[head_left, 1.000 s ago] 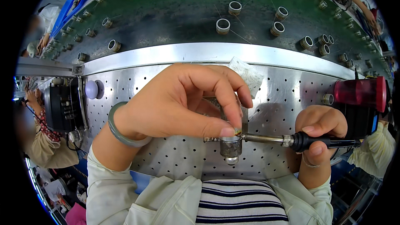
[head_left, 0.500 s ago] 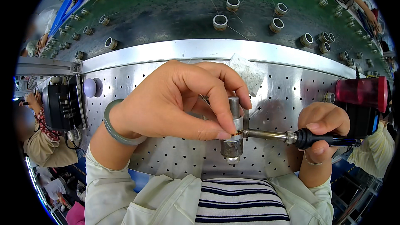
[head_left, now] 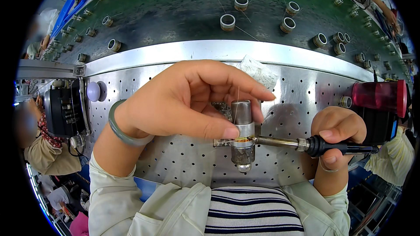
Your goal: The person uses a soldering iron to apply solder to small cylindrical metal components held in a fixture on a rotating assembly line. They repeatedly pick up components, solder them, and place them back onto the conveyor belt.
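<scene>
Metal ring (head_left: 246, 130) sits around a post (head_left: 242, 112), probably for steadiness, left hand (head_left: 183, 100) loosely spread, right hand (head_left: 339, 126) gripping a soldering iron (head_left: 318, 146).

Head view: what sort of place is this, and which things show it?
Probably a factory assembly line: short metal rings are spread along a green surface, the right hand holds what looks like a soldering iron, and another person shows at the left edge.
</scene>
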A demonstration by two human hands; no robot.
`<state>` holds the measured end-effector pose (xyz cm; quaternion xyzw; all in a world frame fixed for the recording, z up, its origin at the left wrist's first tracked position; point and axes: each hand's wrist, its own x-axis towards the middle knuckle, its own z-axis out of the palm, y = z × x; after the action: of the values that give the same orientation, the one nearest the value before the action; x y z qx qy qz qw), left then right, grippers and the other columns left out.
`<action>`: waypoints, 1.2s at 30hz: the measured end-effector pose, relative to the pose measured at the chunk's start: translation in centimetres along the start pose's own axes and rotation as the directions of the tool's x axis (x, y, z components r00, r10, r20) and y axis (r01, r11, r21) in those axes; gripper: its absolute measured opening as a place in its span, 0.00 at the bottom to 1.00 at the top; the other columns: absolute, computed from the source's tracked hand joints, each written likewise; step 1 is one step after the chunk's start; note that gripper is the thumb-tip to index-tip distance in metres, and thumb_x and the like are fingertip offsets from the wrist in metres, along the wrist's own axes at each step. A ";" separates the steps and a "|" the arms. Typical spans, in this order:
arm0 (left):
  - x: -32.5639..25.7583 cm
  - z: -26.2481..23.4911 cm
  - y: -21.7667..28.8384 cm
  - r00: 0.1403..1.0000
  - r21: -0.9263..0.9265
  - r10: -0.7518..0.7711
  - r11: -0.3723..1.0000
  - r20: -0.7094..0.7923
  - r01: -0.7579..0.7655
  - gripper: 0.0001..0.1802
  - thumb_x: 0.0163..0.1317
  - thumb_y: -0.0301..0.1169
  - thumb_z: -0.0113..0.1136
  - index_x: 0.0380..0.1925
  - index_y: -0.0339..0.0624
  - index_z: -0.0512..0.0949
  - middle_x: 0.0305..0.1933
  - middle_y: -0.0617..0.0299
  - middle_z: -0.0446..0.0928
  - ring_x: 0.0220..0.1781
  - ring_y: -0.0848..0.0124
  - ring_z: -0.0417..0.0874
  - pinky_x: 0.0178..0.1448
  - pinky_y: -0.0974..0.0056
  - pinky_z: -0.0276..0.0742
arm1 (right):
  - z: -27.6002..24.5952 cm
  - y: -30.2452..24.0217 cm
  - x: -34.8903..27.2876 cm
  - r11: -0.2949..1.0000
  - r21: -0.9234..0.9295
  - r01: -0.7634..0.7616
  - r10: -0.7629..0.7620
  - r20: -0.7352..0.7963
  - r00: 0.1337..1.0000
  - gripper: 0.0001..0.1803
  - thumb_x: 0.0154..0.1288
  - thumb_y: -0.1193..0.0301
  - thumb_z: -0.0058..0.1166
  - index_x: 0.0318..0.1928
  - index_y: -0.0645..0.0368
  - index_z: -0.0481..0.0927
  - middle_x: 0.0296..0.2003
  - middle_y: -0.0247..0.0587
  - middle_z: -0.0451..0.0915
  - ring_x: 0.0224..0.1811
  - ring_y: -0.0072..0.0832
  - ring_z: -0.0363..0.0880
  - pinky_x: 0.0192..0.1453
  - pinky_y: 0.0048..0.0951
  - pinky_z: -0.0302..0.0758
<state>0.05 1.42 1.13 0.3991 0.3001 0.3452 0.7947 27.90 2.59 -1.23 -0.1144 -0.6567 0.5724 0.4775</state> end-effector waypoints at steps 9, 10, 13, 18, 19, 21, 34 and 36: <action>0.2 0.0 -0.5 1.000 -0.009 0.004 1.000 0.004 -0.004 0.33 0.48 0.15 0.65 0.58 0.23 0.67 0.43 0.44 0.78 0.42 0.73 0.81 0.32 0.82 0.74 | -0.5 0.2 0.6 0.997 -0.013 0.076 -0.074 0.114 0.991 0.19 0.48 0.82 0.67 0.41 0.72 0.76 0.23 0.46 0.77 0.14 0.27 0.71 0.16 0.25 0.63; 0.2 -0.1 -0.4 1.000 -0.012 -0.016 1.000 0.007 0.016 0.33 0.48 0.14 0.65 0.58 0.23 0.67 0.43 0.44 0.78 0.43 0.73 0.81 0.32 0.81 0.75 | -0.5 0.2 0.6 0.997 -0.013 0.075 -0.073 0.113 0.991 0.19 0.48 0.82 0.67 0.41 0.72 0.76 0.23 0.46 0.77 0.14 0.27 0.71 0.16 0.25 0.63; 0.1 0.0 0.1 0.999 0.003 -0.038 0.999 0.020 0.038 0.35 0.47 0.14 0.65 0.59 0.23 0.66 0.43 0.44 0.78 0.45 0.72 0.80 0.34 0.81 0.77 | -0.6 0.1 0.5 0.998 -0.010 0.068 -0.066 0.123 0.990 0.19 0.48 0.81 0.67 0.41 0.72 0.76 0.23 0.46 0.77 0.14 0.27 0.71 0.16 0.25 0.63; 0.1 0.4 0.0 0.999 0.022 -0.039 0.999 -0.007 0.039 0.39 0.45 0.14 0.67 0.60 0.23 0.64 0.43 0.44 0.78 0.47 0.70 0.80 0.37 0.79 0.79 | -0.6 0.0 0.4 0.997 -0.051 0.056 -0.051 0.102 0.994 0.19 0.48 0.79 0.69 0.40 0.71 0.76 0.22 0.44 0.77 0.14 0.26 0.72 0.16 0.24 0.64; 0.2 0.5 0.0 0.999 0.012 -0.044 0.999 -0.009 0.044 0.39 0.45 0.14 0.67 0.61 0.23 0.63 0.43 0.44 0.78 0.47 0.70 0.80 0.38 0.79 0.80 | -0.6 -0.1 0.5 0.996 -0.069 0.058 -0.052 0.082 0.995 0.18 0.48 0.78 0.69 0.39 0.70 0.76 0.21 0.43 0.76 0.14 0.26 0.72 0.17 0.23 0.64; 0.2 0.4 0.1 0.999 -0.008 -0.052 0.999 -0.012 0.052 0.40 0.45 0.14 0.67 0.61 0.23 0.63 0.43 0.44 0.78 0.47 0.71 0.80 0.38 0.78 0.80 | -0.4 -0.3 0.2 0.997 -0.060 0.040 -0.039 0.012 0.999 0.17 0.48 0.77 0.69 0.37 0.69 0.76 0.20 0.42 0.76 0.15 0.26 0.72 0.17 0.23 0.64; 0.4 -1.3 -1.2 0.995 -0.116 -0.063 0.991 0.074 0.072 0.43 0.46 0.14 0.66 0.64 0.24 0.59 0.45 0.40 0.77 0.40 0.72 0.82 0.38 0.78 0.80 | 0.0 -0.4 -0.5 0.998 0.056 -0.039 0.047 -0.150 0.988 0.16 0.50 0.75 0.69 0.35 0.68 0.75 0.21 0.42 0.77 0.15 0.23 0.71 0.18 0.20 0.62; 0.3 -1.3 -1.2 0.994 -0.088 -0.092 0.991 0.067 0.098 0.43 0.46 0.14 0.66 0.64 0.25 0.58 0.45 0.41 0.77 0.38 0.72 0.82 0.37 0.79 0.80 | 0.2 -0.5 -0.5 0.996 0.067 -0.061 0.071 -0.161 0.984 0.16 0.50 0.75 0.69 0.35 0.68 0.75 0.22 0.42 0.77 0.16 0.23 0.71 0.18 0.20 0.63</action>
<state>-0.34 1.72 -0.54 0.3584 0.2777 0.3076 0.8366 28.20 1.98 -1.05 -0.1681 -0.5932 0.5966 0.5137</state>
